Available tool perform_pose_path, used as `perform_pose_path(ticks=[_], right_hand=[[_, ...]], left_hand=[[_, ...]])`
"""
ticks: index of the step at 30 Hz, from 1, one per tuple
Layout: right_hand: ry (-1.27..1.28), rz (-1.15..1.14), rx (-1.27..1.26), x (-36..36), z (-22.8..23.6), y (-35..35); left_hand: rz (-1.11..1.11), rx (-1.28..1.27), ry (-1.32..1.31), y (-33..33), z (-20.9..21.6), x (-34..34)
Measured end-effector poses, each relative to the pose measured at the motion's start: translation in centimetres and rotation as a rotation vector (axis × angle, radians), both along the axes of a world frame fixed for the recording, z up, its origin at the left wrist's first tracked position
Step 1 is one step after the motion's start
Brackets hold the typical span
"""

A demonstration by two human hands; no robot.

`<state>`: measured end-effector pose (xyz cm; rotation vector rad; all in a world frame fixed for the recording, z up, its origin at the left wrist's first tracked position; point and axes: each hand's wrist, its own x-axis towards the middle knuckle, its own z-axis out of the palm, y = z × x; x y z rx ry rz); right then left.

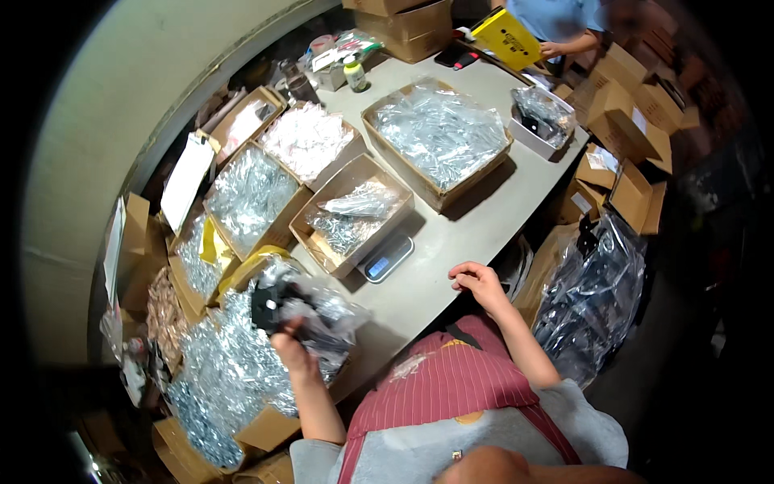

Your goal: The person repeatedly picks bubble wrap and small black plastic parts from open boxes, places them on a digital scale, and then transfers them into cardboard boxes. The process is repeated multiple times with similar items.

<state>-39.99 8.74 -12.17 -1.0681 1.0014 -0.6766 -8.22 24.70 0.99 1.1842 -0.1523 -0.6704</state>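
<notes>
My left hand (292,345) grips a clear plastic bag (318,310) with dark parts inside, held over a box of small clear packets (230,371) at my lower left. My right hand (477,282) rests at the near edge of the grey table (476,218), fingers curled, holding nothing I can make out. A small digital scale (385,258) lies on the table between my hands, under the front of a cardboard box of packets (348,214).
Several open cardboard boxes of clear packets line the table's left and back, the largest (437,137) at centre. A white bin (542,117) stands at the right. Another person holds a yellow box (506,36) at the far end. A large plastic sack (592,294) sits on the floor at my right.
</notes>
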Motion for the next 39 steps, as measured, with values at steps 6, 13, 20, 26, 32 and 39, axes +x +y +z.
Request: perform_pose_path(ticks=[6, 13, 20, 26, 32, 39], right_hand=[[-0.005, 0.177, 0.036, 0.6, 0.3, -7.9], [0.115, 0.502, 0.247, 4.5, 0.9, -12.5], [0.136, 0.419, 0.208, 9.8, 2.1, -14.9], [0.030, 0.469, 0.345, 12.1, 1.8, -17.3], [-0.063, 0.404, 0.482, 10.2, 4.5, -16.4], [-0.448, 0.350, 0.710, 3.8, 11.8, -20.9]], left_hand=[[0.100, -0.273, 0.030, -2.8, 0.5, 3.3], [0.239, -0.293, 0.142, -4.9, 1.8, 1.1], [0.435, -0.248, 0.157, -2.8, 1.3, 1.0], [0.581, -0.152, 0.193, -1.0, 1.3, 0.9], [0.537, -0.313, 0.365, 0.4, 1.2, 1.4], [0.435, -0.288, 0.269, -2.8, 2.6, 1.6]])
